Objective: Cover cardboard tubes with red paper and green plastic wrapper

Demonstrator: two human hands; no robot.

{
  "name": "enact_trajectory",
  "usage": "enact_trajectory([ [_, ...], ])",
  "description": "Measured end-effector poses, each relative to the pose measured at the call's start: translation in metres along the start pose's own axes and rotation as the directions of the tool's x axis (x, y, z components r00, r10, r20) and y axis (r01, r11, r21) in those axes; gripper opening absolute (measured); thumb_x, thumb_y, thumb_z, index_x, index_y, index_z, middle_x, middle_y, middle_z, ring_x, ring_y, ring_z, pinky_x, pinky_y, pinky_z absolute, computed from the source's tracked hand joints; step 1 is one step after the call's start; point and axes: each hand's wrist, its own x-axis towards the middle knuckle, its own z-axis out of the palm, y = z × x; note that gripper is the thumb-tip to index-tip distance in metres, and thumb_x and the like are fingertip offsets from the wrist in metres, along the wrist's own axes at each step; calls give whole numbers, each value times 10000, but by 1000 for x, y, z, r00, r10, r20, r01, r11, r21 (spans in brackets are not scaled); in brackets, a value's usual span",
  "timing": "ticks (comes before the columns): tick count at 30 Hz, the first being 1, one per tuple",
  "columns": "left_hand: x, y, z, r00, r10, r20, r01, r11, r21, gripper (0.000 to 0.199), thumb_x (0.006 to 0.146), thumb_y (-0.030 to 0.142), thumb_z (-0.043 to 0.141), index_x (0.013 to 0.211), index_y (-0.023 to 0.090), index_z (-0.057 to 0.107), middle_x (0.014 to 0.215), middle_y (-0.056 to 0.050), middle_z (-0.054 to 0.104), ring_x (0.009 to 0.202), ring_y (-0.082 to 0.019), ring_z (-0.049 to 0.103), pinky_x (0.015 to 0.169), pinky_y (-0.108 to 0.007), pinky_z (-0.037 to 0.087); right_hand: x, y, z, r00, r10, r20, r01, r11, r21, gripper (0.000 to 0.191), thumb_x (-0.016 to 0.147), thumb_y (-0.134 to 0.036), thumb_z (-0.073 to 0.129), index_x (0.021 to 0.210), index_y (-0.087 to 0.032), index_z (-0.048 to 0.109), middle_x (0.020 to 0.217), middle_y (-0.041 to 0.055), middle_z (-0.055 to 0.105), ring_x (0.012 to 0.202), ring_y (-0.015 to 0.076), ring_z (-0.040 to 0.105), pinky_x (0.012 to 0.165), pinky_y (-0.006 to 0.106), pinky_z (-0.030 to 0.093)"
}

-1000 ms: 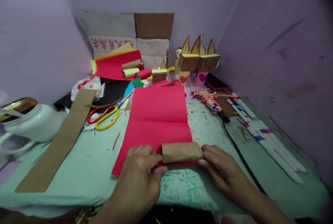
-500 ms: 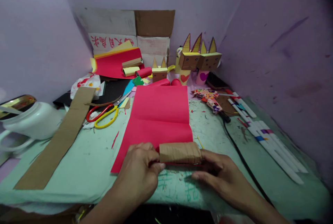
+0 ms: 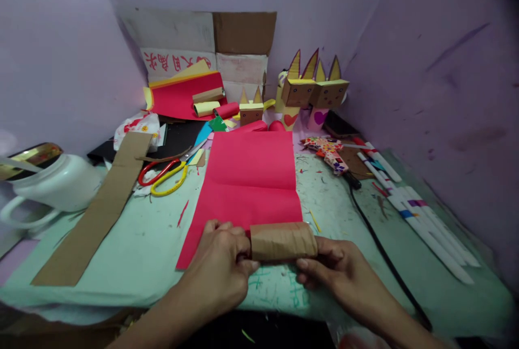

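A brown cardboard tube [image 3: 284, 241] lies crosswise at the near end of a creased red paper sheet [image 3: 253, 162]. My left hand [image 3: 225, 265] is closed on the tube's left end, its fingertips partly hidden there. At the right end, my right hand [image 3: 334, 265] grips the tube, with the thumb at its lower edge and the fingers at the opening. The sheet's lower left corner sticks out beside my left hand.
Left are a cardboard strip [image 3: 95, 208], scissors [image 3: 170, 176] and a white teapot [image 3: 59, 184]. Right are a flowered glue gun [image 3: 326, 152] with a black cord and several white markers [image 3: 430, 225]. Cardboard animal figures [image 3: 300, 92] stand behind.
My right thumb has closed in against the tube's lower edge. The tube has turned slightly and its near side sits a little lower. The view has shifted slightly.
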Motion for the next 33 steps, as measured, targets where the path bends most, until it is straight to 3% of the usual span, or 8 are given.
enact_trajectory([
  [5, -5, 0, -27, 994, 91, 65, -81, 988, -132, 117, 717, 297, 644, 782, 200, 650, 839, -16, 609, 848, -220, 538, 774, -350, 403, 0, -17, -11, 965, -176, 197, 180, 984, -5, 213, 753, -407, 659, 713, -203, 706, 608, 1, 615, 650, 188, 587, 756, 344, 477],
  [8, 3, 2, -38, 997, 73, -37, -80, 961, -265, 140, 760, 263, 558, 807, 195, 671, 759, -6, 608, 743, -172, 550, 683, -282, 417, 10, -17, -18, 987, -160, -21, 161, 987, 14, 324, 763, -499, 645, 747, -178, 689, 501, -31, 532, 469, 118, 474, 543, 251, 449],
  [10, 11, 3, -37, 997, -45, -61, 18, 925, -380, 205, 745, 252, 548, 891, 180, 673, 626, 27, 557, 603, -135, 513, 571, -240, 392, 18, -13, -18, 981, -117, -155, 127, 991, 50, 379, 748, -536, 652, 705, -160, 652, 408, -68, 438, 367, 62, 326, 392, 176, 295],
  [13, 21, 5, -22, 989, -147, 15, 131, 824, -551, 334, 728, 266, 553, 1032, 152, 629, 492, 87, 419, 455, -98, 385, 460, -213, 305, 27, -7, -12, 984, -74, -163, 98, 985, 143, 418, 707, -561, 676, 738, -146, 639, 368, -74, 442, 331, 43, 297, 357, 163, 208],
  [16, 26, 3, -1, 988, -151, -11, 111, 769, -629, 216, 718, 243, 519, 843, 136, 658, 507, 70, 409, 473, -95, 354, 467, -220, 282, 29, -5, -4, 988, -57, -141, 78, 986, 148, 395, 687, -516, 701, 778, -135, 653, 400, -52, 508, 332, 52, 364, 360, 169, 255],
  [22, 25, -8, 19, 991, -104, -79, 62, 909, -412, 183, 712, 218, 525, 609, 158, 663, 555, 15, 506, 548, -139, 473, 519, -244, 323, 23, -4, -3, 973, -70, -218, 82, 996, 44, 215, 635, -267, 716, 804, -161, 636, 605, -14, 649, 388, 78, 480, 375, 193, 371],
  [28, 21, -1, 11, 997, -71, -39, 66, 992, -108, 202, 697, 204, 514, 676, 190, 715, 566, -27, 610, 497, -143, 469, 496, -251, 306, 22, 10, -7, 967, -173, -189, 149, 980, -131, 202, 681, -168, 636, 883, -180, 631, 857, 64, 721, 848, 226, 671, 793, 348, 509],
  [33, 22, 0, 6, 993, -120, 19, 121, 982, -145, 173, 694, 273, 553, 667, 176, 694, 515, 20, 501, 497, -119, 414, 480, -233, 260, 19, 2, -11, 982, -163, -100, 154, 984, -93, 206, 644, -195, 667, 846, -171, 632, 858, 75, 726, 831, 237, 677, 763, 335, 515],
])
